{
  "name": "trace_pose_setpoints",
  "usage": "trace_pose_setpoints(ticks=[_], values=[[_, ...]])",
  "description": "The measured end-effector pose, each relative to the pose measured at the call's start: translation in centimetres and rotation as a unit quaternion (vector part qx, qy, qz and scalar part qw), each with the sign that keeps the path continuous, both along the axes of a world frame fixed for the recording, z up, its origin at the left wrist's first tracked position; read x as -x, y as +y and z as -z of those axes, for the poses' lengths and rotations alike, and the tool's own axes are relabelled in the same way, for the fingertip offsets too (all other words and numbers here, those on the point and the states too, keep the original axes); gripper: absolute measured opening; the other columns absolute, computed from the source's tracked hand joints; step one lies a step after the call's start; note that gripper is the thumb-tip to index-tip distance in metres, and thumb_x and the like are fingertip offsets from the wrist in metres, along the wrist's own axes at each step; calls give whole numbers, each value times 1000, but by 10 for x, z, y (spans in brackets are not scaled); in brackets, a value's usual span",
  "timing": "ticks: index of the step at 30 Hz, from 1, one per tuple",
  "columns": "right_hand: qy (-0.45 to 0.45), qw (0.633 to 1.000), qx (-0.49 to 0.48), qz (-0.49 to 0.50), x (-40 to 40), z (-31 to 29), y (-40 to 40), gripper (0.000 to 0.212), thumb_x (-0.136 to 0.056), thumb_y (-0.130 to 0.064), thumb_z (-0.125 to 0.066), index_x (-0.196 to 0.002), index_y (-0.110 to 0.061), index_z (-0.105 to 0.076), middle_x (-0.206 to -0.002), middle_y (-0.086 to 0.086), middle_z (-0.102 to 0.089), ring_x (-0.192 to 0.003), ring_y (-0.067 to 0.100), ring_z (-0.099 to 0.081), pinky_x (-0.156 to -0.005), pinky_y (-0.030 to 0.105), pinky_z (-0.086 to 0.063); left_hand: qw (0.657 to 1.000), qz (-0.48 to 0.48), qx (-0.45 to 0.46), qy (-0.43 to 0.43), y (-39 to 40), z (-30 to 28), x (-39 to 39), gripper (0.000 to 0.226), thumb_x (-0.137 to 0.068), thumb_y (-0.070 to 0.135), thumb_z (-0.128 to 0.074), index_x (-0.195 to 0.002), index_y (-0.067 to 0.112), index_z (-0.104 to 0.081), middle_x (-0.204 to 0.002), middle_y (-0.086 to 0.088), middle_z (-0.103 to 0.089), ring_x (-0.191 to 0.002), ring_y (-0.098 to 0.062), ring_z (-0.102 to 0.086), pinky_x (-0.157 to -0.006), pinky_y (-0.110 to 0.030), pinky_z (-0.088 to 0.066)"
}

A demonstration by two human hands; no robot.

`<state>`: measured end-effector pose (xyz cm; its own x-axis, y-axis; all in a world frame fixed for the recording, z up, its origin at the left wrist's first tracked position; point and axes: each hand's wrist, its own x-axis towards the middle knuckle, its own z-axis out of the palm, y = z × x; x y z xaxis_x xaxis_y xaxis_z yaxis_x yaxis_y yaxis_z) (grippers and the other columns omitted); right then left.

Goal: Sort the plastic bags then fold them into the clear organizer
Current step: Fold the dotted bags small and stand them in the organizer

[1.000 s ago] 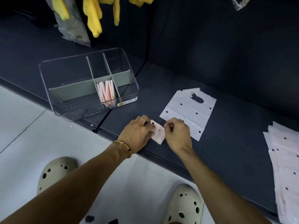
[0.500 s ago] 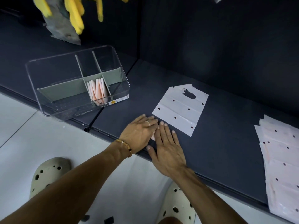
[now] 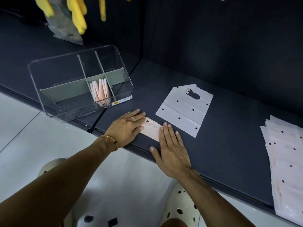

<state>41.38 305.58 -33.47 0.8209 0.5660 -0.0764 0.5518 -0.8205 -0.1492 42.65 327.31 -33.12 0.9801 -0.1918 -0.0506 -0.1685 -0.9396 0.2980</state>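
two pale perforated clogs (image 3: pixel 180 208) stand on the floor nearest the camera. above them two hands lie flat on one folded pink bag (image 3: pixel 151 129) at the front edge of the dark shelf (image 3: pixel 229 153): the left hand (image 3: pixel 127 127), with one ring and one beaded bracelet (image 3: pixel 111 140), presses its left end, and the right hand (image 3: pixel 170 148) touches its right end with straight fingers, the hands slightly apart. a fanned stack of bags (image 3: pixel 285 161), too many to count, lies far right. just beyond the hands one white bag (image 3: pixel 185 108) lies unfolded. further left, one clear organizer (image 3: pixel 78 82), printed "storage box", holds about five folded bags (image 3: pixel 99 92) upright in its middle front compartment. yellow gloves (image 3: pixel 78 12) hang behind.
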Motion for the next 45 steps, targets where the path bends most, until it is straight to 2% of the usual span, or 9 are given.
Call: trace_pose_setpoints(ticks=[6,12,15,17,21,26,31,37,45], values=[[1,1000,3,-3,-1,2,0,77,-95,-55,-14,-152,-4,-13,-160,14,-5,-148,23,-3,-120,39,-2,989,-102,95,-50,-23,-11,-1,48,-95,26,-50,-142,20,-42,-146,3,-42,-141,-14,-26,-111,-31,-29],[7,1000,-20,-9,-1,0,-3,76,-95,-54,-17,-152,-4,-14,-160,13,-5,-149,23,-2,-121,39,-1,995,-94,38,-11,-37,-19,-19,27,-90,26,-55,-117,22,-61,-122,-3,-53,-113,-22,-45,-96,-34,-38],[49,996,-78,0,-3,-5,-2,73,-97,-49,-37,-153,-7,-14,-161,9,-8,-149,19,-1,-121,37,0,988,-110,100,34,-34,-27,-19,9,-87,19,-60,-96,18,-63,-101,0,-51,-100,-20,-52,-84,-32,-46],[103,979,-172,45,-8,-15,2,70,-95,-40,-51,-151,-10,-22,-156,7,-28,-146,20,-18,-120,37,-15,976,-121,169,57,-28,-34,-16,4,-86,17,-63,-89,19,-61,-93,1,-57,-90,-18,-56,-77,-30,-48],[88,959,-257,84,-32,-45,23,31,-95,-24,-53,-124,-16,-58,-113,-2,-61,-108,17,-55,-89,26,-43,929,-154,330,67,-12,-52,-3,9,-85,10,-67,-83,17,-61,-81,6,-63,-76,-9,-57,-67,-20,-45],[108,948,-298,29,-59,-83,73,10,-88,-16,-61,-91,-18,-71,-85,-7,-66,-75,8,-60,-70,29,-53,882,-205,425,4,24,-76,5,15,-84,4,-68,-82,18,-63,-77,8,-66,-70,0,-60,-63,-13,-48],[129,932,-335,59,-81,-89,110,9,-88,-17,-63,-85,-23,-69,-76,-17,-63,-75,0,-59,-62,11,-47,909,-257,317,-78,74,-77,2,17,-76,22,-78,-79,29,-62,-79,9,-62,-71,-2,-55,-65,-9,-41],[153,871,-431,177,-99,-86,131,21,-87,-12,-64,-75,-29,-63,-73,-10,-66,-67,7,-65,-57,16,-50,982,-162,27,-94,112,-64,-14,34,-80,53,-65,-104,29,-70,-109,2,-49,-107,-18,-41,-89,-35,-40],[207,854,-443,176,-104,-88,172,18,-86,-8,-64,-76,-23,-63,-65,-8,-69,-57,9,-69,-56,23,-57,964,-203,-68,-160,127,-50,-14,28,-84,48,-58,-77,24,-70,-96,2,-54,-89,-19,-45,-78,-35,-43]])
